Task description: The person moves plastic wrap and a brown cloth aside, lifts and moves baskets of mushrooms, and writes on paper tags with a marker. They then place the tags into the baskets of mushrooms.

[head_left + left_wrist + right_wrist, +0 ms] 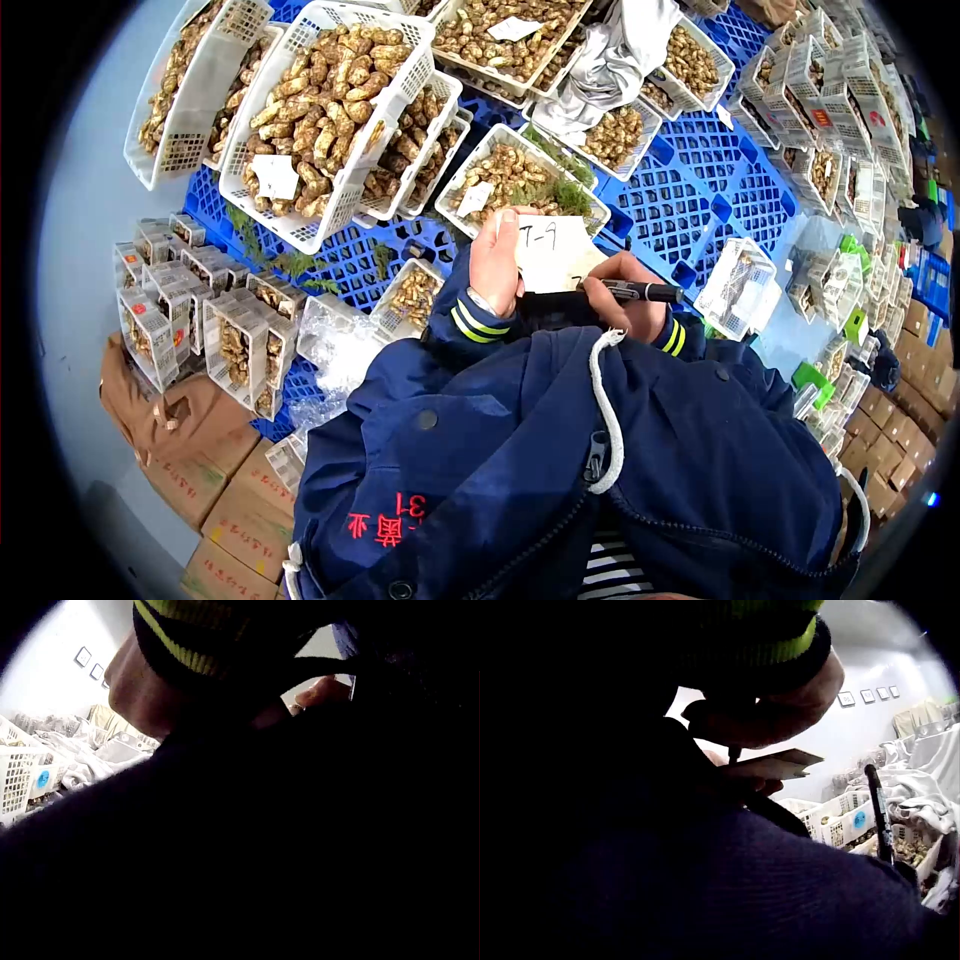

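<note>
My left hand (495, 262) grips a small stack of white paper slips (552, 248), thumb on top. Dark handwritten marks, like a letter, a dash and a 9, show on the upper slip. In my right hand (632, 290) is a black marker pen (645, 291), its tip side toward the lower right of the paper. The right wrist view shows the paper slips (784, 763) edge-on, with the marker tip (734, 754) right at their surface under the right hand (780, 720). Much of the left wrist view is dark; part of the left hand (150, 694) shows below the striped cuff.
White crates (330, 215) of brown mushrooms (335, 100) stand on blue pallets (690, 180), some with paper slips on top. A grey cloth (610, 65) drapes over crates ahead. Stacked baskets (840, 100) line the right; cardboard boxes (240, 530) lie lower left, beside clear plastic (340, 345).
</note>
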The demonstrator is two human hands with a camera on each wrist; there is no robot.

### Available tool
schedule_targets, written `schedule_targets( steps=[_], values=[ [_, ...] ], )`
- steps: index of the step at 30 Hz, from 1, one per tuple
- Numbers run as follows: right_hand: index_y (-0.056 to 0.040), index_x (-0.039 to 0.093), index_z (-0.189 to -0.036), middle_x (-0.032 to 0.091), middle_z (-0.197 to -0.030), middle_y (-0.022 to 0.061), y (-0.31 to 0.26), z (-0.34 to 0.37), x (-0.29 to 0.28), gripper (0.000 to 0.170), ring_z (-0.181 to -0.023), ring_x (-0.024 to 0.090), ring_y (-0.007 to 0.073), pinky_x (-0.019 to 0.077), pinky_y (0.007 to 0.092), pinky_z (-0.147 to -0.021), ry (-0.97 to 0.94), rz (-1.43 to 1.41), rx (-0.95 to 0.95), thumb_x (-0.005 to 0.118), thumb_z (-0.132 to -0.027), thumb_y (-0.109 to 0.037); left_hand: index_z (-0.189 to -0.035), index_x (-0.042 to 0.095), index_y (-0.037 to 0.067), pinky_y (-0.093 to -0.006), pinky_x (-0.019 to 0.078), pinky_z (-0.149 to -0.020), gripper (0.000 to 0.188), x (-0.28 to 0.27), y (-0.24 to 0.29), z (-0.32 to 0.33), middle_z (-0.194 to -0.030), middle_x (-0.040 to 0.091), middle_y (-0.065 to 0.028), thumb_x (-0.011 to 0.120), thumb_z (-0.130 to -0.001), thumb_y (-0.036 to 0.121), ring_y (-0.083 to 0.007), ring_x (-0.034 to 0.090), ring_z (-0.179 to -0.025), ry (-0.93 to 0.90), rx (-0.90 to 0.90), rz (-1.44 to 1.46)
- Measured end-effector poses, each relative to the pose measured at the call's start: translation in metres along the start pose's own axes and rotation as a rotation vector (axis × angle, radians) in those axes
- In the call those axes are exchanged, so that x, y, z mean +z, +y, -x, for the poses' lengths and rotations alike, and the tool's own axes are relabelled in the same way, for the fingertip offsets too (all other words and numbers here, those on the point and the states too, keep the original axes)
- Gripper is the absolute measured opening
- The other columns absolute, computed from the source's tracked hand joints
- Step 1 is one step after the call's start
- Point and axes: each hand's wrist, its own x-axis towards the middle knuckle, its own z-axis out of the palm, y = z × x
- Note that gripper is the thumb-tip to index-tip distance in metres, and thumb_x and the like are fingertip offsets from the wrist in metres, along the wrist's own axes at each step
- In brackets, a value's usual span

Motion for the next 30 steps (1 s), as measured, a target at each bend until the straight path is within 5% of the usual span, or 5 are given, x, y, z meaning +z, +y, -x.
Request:
schedule_targets(
  steps=[8,10,12,15,30],
  values=[
    [-0.0023,0.053,-0.079,0.055,-0.063,0.0041,0.002,-0.007,0.005,0.013,-0.055,0.049,0.0074,0.0403,0.0221,-0.051,0.036,-0.032,0.011,0.058,-0.076,-0.014,-0.091,0.053,0.005,-0.0165,0.0269,-0.028,0.029,0.001,-0.004,-0.001,-0.066,0.057,-0.0037,0.032,-0.091,0.026,-0.004,0.042,-0.036,0.039,0.028,0.021],
    [-0.0018,0.053,-0.082,0.055,-0.064,0.0046,-0.008,-0.005,0.006,0.014,-0.056,0.05,0.0077,0.0407,0.022,-0.052,-0.148,0.07,-0.071,0.059,-0.076,-0.014,-0.091,0.052,0.005,-0.0169,0.0274,-0.028,0.029,0.002,0.001,0.0,-0.066,0.057,-0.0039,0.032,-0.091,0.025,-0.0043,0.042,-0.036,0.04,0.011,-0.007],
    [-0.0011,0.053,-0.081,0.056,-0.065,0.0059,-0.007,-0.011,0.013,0.015,-0.057,0.05,0.008,0.0414,0.0222,-0.053,0.05,-0.025,-0.028,0.061,-0.075,-0.013,-0.092,0.052,0.005,-0.0173,0.0278,-0.028,0.029,0.003,0.002,0.0,-0.067,0.057,-0.0039,0.032,-0.091,0.026,-0.0044,0.042,-0.036,0.03,0.039,-0.044],
    [-0.0011,0.053,-0.081,0.057,-0.066,0.0064,-0.01,-0.017,0.017,0.015,-0.057,0.051,0.0082,0.0421,0.0224,-0.053,-0.034,0.08,-0.164,0.062,-0.074,-0.011,-0.093,0.052,0.005,-0.0172,0.0283,-0.029,0.029,0.003,0.002,-0.001,-0.067,0.057,-0.0037,0.032,-0.091,0.026,-0.0042,0.043,-0.037,0.037,0.031,-0.045],
    [-0.0001,0.053,-0.079,0.055,-0.062,0.0056,-0.002,-0.017,0.015,0.015,-0.054,0.049,0.0084,0.0412,0.0234,-0.051,-0.027,0.075,-0.125,0.06,-0.075,-0.013,-0.093,0.052,0.004,-0.0171,0.0284,-0.029,0.031,0.0,-0.002,-0.005,-0.067,0.058,-0.0035,0.034,-0.09,0.029,-0.0043,0.044,-0.038,0.047,0.015,-0.003]
  ],
)
